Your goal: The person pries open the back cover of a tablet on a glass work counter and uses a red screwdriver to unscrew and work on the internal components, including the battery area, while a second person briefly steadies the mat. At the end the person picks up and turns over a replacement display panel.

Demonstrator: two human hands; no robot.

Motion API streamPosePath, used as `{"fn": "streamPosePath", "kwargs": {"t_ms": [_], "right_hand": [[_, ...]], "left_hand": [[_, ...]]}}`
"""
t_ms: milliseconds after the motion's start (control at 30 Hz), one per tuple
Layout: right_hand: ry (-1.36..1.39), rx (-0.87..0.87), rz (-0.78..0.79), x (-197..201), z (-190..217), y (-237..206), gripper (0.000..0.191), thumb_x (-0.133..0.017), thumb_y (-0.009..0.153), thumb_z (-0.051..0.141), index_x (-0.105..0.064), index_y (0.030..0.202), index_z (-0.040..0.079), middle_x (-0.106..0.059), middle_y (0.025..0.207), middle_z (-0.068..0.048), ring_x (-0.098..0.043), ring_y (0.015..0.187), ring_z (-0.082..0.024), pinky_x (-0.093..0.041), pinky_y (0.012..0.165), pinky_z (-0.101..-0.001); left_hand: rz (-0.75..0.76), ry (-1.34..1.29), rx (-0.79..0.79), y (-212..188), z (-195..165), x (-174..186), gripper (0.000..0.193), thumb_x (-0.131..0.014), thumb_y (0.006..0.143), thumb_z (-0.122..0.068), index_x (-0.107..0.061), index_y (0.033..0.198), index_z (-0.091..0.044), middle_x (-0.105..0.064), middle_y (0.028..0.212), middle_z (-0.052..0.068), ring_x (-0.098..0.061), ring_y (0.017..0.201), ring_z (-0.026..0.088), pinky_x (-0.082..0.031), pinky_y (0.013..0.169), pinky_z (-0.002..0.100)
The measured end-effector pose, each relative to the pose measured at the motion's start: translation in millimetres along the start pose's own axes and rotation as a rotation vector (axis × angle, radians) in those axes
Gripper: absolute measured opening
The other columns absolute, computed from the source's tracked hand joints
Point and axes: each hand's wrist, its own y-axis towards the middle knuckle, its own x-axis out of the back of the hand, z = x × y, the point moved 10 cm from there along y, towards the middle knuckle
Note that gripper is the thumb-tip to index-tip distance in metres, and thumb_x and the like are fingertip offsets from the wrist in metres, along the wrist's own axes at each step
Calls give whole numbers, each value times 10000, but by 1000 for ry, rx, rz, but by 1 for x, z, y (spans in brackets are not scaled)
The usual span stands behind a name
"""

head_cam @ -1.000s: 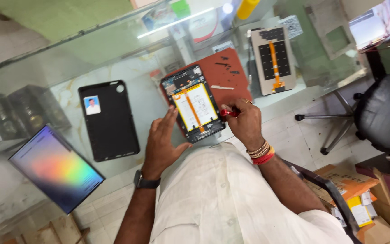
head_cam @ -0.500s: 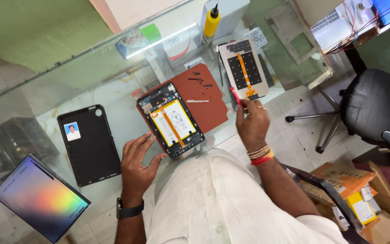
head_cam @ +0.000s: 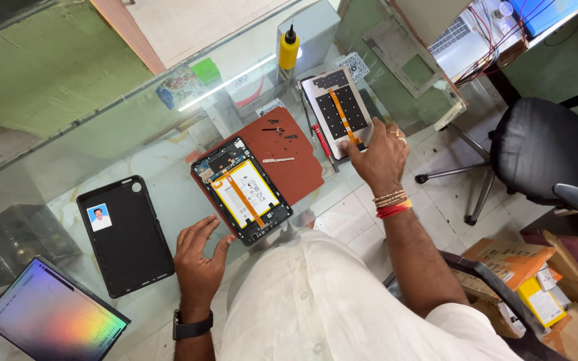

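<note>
Glass tabletop [head_cam: 135,160] carries an opened tablet [head_cam: 242,192] lying flat on a red-brown mat [head_cam: 296,160]. His left hand [head_cam: 199,257] rests open, fingers spread, just beside the tablet's near corner. His right hand [head_cam: 382,157] presses fingertips on a detached screen panel [head_cam: 338,110]; nothing gripped. Red screwdriver [head_cam: 322,144] lies between mat and panel

Left of us: black tablet case [head_cam: 127,234], lit tablet [head_cam: 51,317]
Far edge: yellow squeeze bottle [head_cam: 289,50]
Our right: black office chair [head_cam: 543,150], cardboard box [head_cam: 536,281]

glossy glass table [head_cam: 102,134], matt red rubbery mat [head_cam: 296,167], matt black plastic case [head_cam: 128,247].
</note>
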Motion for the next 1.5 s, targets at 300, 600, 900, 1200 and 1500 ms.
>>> {"fn": "streamPosePath", "kwargs": {"t_ms": [300,600,900,1200,1500], "right_hand": [[-65,-104,139,-10,4,8,1054,-928,645,563,-523,1407,-42,-582,1275,-280,-515,1263,-429,-370,1028,-552],[-89,-79,134,-22,2,7,1077,-902,650,641,-543,1380,-65,-534,1329,-259,-491,1257,-418,-352,1050,-557],[-92,-172,223,-25,-32,29,1067,-895,592,680,-609,1378,17,-546,1314,-199,-520,1219,-405,-405,993,-540],[-181,153,-117,-18,-12,28,792,-977,630,646,-703,1093,64,-635,1232,-224,-539,1185,-424,-424,912,-566],[146,306,-173,-1,12,4,598,-880,872,197,-626,1343,-70,-574,1380,-243,-466,1304,-403,-379,1079,-575]], "left_hand": [[4,-37,-13,-5,-10,-17,382,-834,808,-155,-735,1145,-5,-740,1188,124,-671,1096,286,-536,943,403],[17,-58,22,-2,-6,-22,370,-823,826,-149,-730,1155,-6,-740,1189,115,-668,1093,279,-544,916,386],[69,-76,14,29,-16,-46,370,-831,807,-136,-734,1138,-4,-744,1164,110,-668,1049,280,-546,907,384],[-62,-61,-47,40,-10,-19,337,-843,827,-130,-723,1111,7,-729,1128,145,-660,1036,319,-540,900,426],[-344,62,18,2,4,63,282,-816,900,-139,-721,1134,-14,-726,1133,122,-673,1069,294,-548,934,409]]}}
